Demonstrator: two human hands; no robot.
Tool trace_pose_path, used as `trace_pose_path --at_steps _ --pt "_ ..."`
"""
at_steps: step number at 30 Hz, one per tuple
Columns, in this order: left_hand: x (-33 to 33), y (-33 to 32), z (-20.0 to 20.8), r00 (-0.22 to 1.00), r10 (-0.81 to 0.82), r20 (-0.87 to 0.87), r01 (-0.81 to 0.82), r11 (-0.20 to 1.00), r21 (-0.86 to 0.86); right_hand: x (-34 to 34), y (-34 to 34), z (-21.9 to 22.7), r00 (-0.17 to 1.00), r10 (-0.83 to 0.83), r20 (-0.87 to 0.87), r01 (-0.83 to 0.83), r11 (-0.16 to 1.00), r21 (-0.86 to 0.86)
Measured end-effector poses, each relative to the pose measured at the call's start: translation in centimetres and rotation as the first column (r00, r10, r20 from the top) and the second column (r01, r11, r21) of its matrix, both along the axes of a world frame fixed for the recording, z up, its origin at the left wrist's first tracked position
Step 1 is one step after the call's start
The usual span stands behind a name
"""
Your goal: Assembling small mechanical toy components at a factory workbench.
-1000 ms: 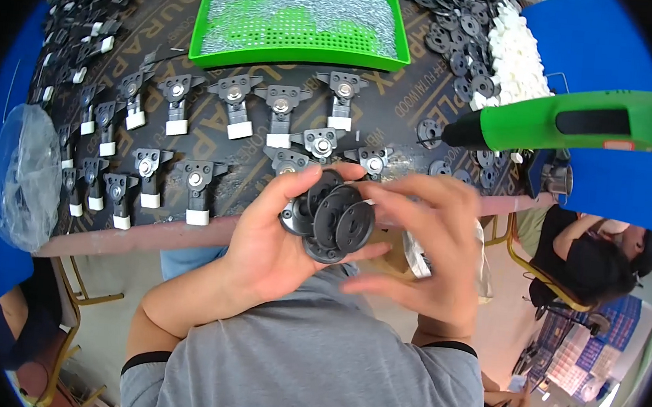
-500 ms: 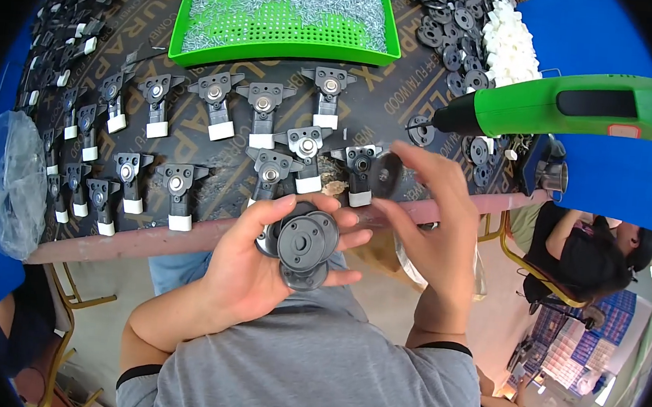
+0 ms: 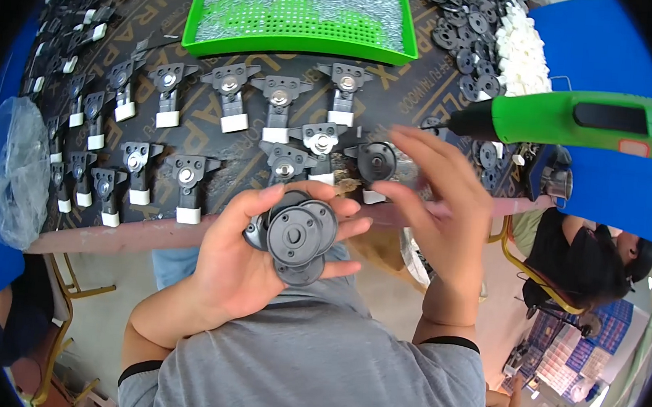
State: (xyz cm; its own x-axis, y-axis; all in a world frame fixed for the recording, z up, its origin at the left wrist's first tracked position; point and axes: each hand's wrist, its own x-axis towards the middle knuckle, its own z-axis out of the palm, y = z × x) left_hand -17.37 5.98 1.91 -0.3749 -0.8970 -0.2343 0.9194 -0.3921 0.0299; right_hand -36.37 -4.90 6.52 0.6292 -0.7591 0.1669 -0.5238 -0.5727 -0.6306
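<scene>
My left hand is palm up near the table's front edge, its fingers curled around a small stack of round black plastic discs. One more black disc lies on top of a black bracket with a white end and covers most of it. Just to the right of that disc is my right hand, thumb and fingers apart, holding nothing; motion blurs it a little. Several similar black brackets with white ends stand in rows to the left, their metal centres uncovered.
A green tray of small screws sits at the back. On the right, a green power screwdriver points left, near piles of black discs and white pieces. A clear plastic bag hangs at the left edge. Another person sits beyond, right.
The disc that was tilted at my right fingertips now lies flat on the bracket. My right hand has let go and drawn slightly right. The left hand keeps its stack.
</scene>
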Motion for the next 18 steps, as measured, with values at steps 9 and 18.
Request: trace_pose_path --at_steps 9,18 --pt "0.0 0.1 0.6 0.997 0.045 0.059 -0.049 0.997 0.068 3.3 2.3 0.1 0.938 0.321 0.132 -0.314 0.947 -0.073" --pt "0.2 0.7 0.7 0.988 -0.069 0.141 0.056 0.994 0.096 3.6 0.8 0.5 0.973 -0.019 0.229 0.045 0.993 -0.107"
